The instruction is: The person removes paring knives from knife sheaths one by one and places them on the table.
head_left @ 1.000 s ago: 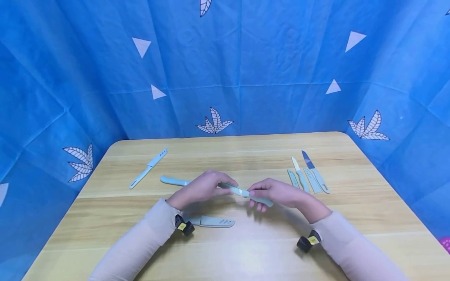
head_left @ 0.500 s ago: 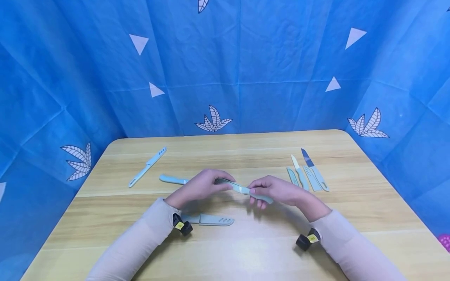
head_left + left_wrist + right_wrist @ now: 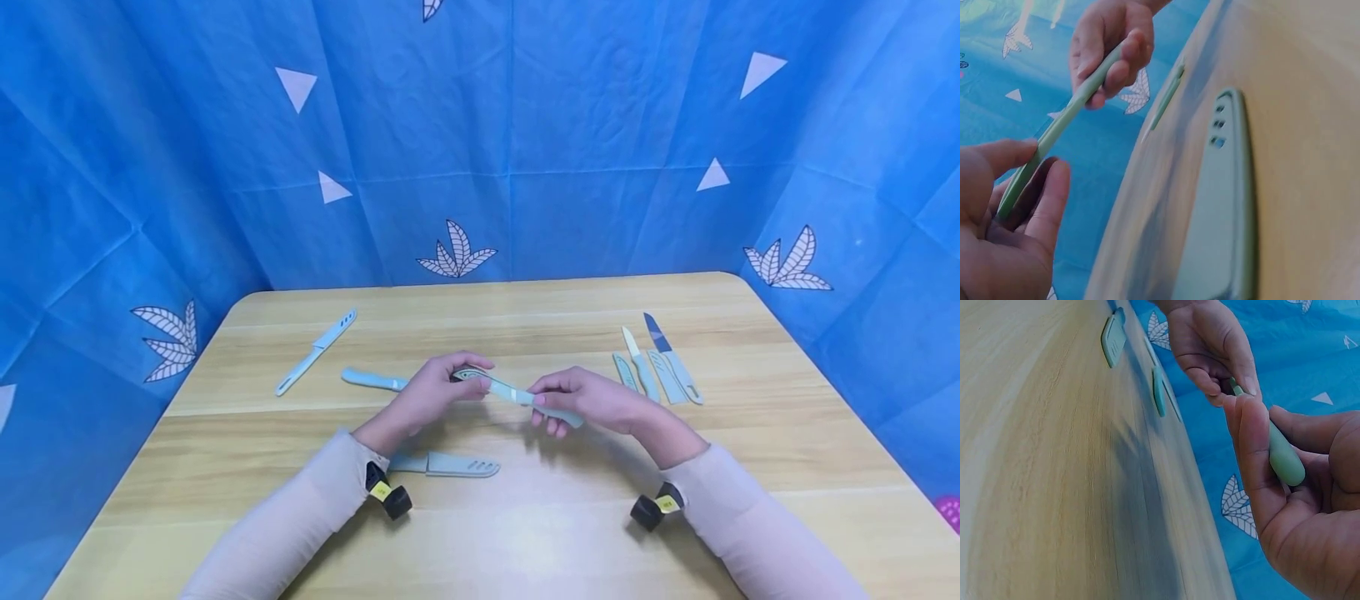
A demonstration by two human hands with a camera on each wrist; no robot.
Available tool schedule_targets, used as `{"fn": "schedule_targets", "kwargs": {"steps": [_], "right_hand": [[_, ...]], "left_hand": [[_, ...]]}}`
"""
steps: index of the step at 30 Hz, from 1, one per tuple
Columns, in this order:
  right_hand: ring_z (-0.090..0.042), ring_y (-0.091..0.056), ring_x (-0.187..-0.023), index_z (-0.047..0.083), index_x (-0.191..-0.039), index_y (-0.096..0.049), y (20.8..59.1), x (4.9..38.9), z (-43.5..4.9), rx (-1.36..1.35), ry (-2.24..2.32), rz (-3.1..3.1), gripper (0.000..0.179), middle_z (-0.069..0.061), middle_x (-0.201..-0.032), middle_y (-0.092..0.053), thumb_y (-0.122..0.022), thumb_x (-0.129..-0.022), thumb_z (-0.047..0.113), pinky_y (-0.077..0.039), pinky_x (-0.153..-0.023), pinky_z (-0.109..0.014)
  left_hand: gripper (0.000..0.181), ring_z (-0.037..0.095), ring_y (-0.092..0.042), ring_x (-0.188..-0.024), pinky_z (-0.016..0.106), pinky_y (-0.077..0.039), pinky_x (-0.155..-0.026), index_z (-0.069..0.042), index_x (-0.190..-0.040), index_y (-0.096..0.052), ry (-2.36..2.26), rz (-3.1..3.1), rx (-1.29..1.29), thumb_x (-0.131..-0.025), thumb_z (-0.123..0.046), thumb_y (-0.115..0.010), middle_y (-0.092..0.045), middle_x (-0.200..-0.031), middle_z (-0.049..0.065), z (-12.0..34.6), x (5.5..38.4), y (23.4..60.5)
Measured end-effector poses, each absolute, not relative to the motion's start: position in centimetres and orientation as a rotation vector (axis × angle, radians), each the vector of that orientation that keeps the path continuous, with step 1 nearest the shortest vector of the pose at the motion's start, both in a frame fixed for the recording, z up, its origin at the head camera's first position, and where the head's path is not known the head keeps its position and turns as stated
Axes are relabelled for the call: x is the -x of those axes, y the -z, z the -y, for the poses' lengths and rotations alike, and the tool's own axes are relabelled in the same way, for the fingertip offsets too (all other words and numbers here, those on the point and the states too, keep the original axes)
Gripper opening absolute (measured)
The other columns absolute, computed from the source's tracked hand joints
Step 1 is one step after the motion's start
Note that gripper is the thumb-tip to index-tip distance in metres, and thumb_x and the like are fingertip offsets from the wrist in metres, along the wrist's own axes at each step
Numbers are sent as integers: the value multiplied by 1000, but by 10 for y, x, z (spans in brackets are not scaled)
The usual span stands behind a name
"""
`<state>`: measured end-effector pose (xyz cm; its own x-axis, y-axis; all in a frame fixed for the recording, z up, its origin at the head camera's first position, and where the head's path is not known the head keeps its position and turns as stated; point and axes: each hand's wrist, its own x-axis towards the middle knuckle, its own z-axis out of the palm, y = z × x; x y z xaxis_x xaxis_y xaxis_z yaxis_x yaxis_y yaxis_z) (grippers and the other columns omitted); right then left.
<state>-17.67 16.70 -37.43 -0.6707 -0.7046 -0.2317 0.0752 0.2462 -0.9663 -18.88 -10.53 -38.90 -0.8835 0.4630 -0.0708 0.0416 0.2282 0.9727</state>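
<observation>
In the head view, my left hand [image 3: 435, 390] and right hand [image 3: 588, 398] hold a pale green knife between them above the table. The right hand grips the handle [image 3: 1286, 461], whose rounded butt shows in the right wrist view. Fingers and thumb of the left hand pinch the knife's sheath [image 3: 1019, 184], its patterned end showing between them. The blade is hidden, and how deep it sits in the sheath I cannot tell. Below the left hand lies a wider sheathed knife [image 3: 461, 466]. Another knife's handle [image 3: 367, 379] pokes out behind that hand.
A slim sheathed knife [image 3: 315, 352] lies at the table's back left. At right lie a small bare knife [image 3: 641, 367], a dark-bladed knife [image 3: 671, 358] and two loose sheaths, one narrow [image 3: 624, 372], one wider [image 3: 667, 377]. A blue curtain [image 3: 510, 142] hangs behind.
My left hand has shifted slightly left and away from me, and more of the sheath's patterned end shows between its fingers. The right hand keeps its grip on the handle. The view has tilted slightly.
</observation>
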Motion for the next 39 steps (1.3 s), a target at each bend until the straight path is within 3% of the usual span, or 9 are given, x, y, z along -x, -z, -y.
{"fn": "schedule_targets", "kwargs": {"steps": [8,14,21,26,39], "right_hand": [[-21,-62,-77,-12,-122,-55,374,179,-164,583,1501,-1860,31,-36,-105,-59,-49,-103,12,-59,-68,-30],[-21,-63,-76,-11,-121,-56,374,180,-161,561,1517,-1877,31,-35,-105,-59,-49,-104,14,-59,-69,-32],[-26,-64,-80,-11,-122,-56,374,180,-156,532,1530,-1882,33,-27,-104,-63,-49,-104,16,-59,-72,-36],[-24,-64,-79,-11,-123,-55,377,180,-154,518,1548,-1855,34,-31,-105,-61,-49,-104,16,-59,-72,-34],[-21,-63,-78,-12,-122,-55,384,184,-147,497,1538,-1781,37,-25,-104,-64,-50,-104,20,-58,-72,-31]], "left_hand": [[39,24,-67,-97,32,-57,-89,0,-128,-58,-1936,-2034,-319,-92,-9,-69,-64,-106,14,101,187,393],[45,20,-68,-89,31,-56,-91,6,-135,-46,-2161,-1754,-129,-95,-3,-63,-62,-99,13,99,186,396],[39,19,-67,-93,30,-54,-94,6,-129,-52,-2285,-1545,26,-98,-16,-61,-63,-107,14,94,182,400],[40,23,-68,-97,32,-53,-95,3,-125,-57,-2318,-1437,70,-98,-28,-60,-66,-109,17,93,178,403],[40,28,-65,-108,36,-51,-99,3,-125,-56,-2417,-1209,107,-105,-30,-46,-66,-116,17,94,172,406]]}}
